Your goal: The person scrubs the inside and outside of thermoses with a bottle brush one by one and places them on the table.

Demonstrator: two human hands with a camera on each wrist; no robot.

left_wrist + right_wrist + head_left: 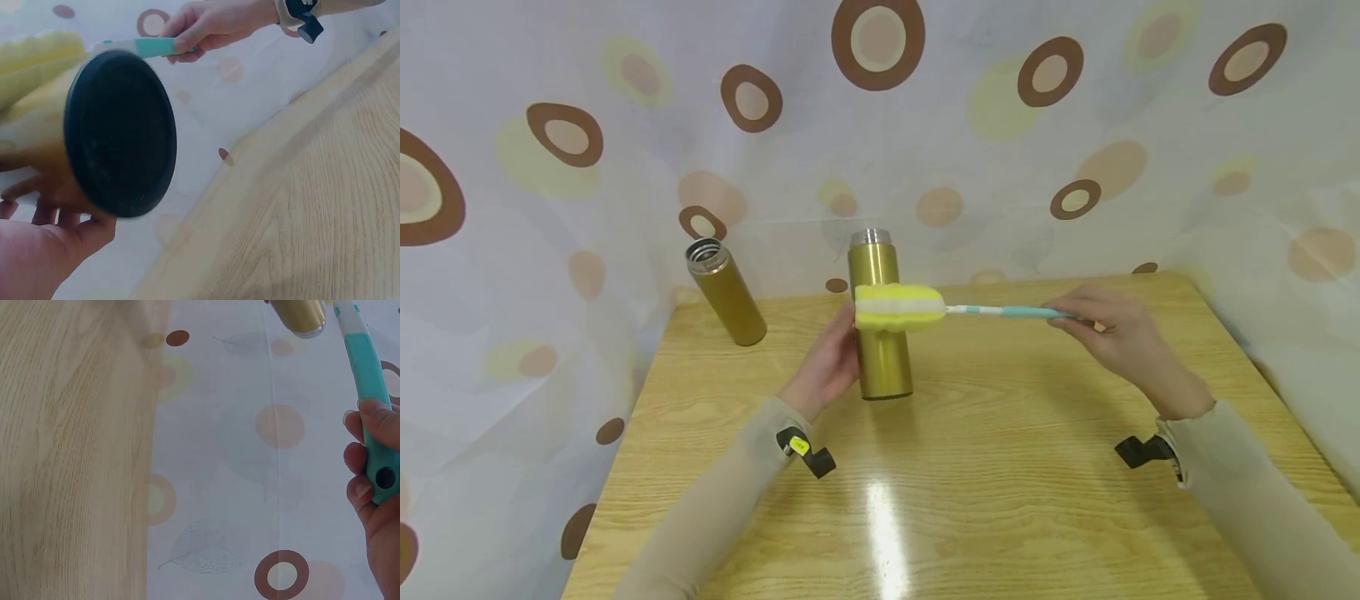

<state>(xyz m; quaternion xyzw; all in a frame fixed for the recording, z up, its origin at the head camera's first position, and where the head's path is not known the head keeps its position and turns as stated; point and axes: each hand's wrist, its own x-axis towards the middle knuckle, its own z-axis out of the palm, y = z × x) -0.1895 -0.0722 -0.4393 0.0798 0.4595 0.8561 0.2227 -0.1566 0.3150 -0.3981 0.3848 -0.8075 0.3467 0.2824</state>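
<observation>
A gold vacuum flask [885, 367] with a bare silver neck is gripped from its left side by my left hand [827, 371]. Its dark round base [122, 134] shows in the left wrist view, off the tabletop. Between thumb and fingers, my right hand [1116, 329] holds a bottle brush by its turquoise handle [365, 369]. The brush's yellow and white sponge head [898, 307] lies sideways across the front of the flask in the head view; whether they touch I cannot tell. Part of my left hand's fingers is hidden behind the flask and sponge.
A second gold flask [730, 296], lidless, stands at the table's back left, tilted in the head view. The wooden table [1000, 467] ends at a patterned cloth [925, 150] hanging behind it. Each wrist wears a black strap.
</observation>
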